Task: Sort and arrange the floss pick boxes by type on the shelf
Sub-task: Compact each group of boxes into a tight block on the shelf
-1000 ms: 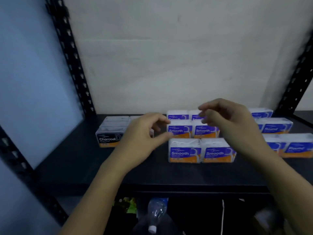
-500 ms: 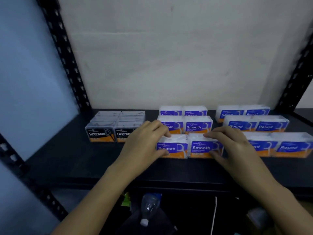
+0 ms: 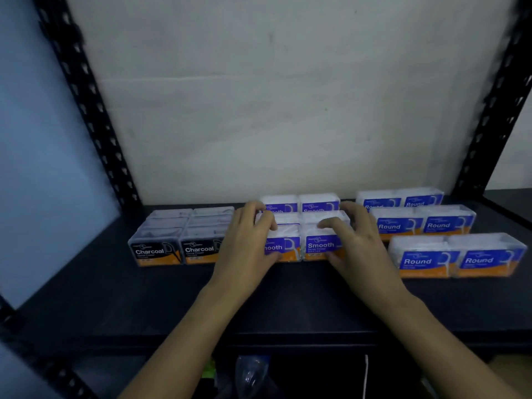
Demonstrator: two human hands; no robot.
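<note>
Smooth boxes: mid-shelf, front pair side by side, rows behind; left hand and right hand cupped on outer ends, fingers over tops, thumbs at front. Charcoal boxes left; Round boxes right, apart. Wall behind

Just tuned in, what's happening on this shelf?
A person is sorting floss pick boxes on a black shelf. Both hands rest on the front pair of Smooth boxes: the left hand on the left side, the right hand on the right. Charcoal boxes sit grouped to the left, Round boxes to the right.
</note>
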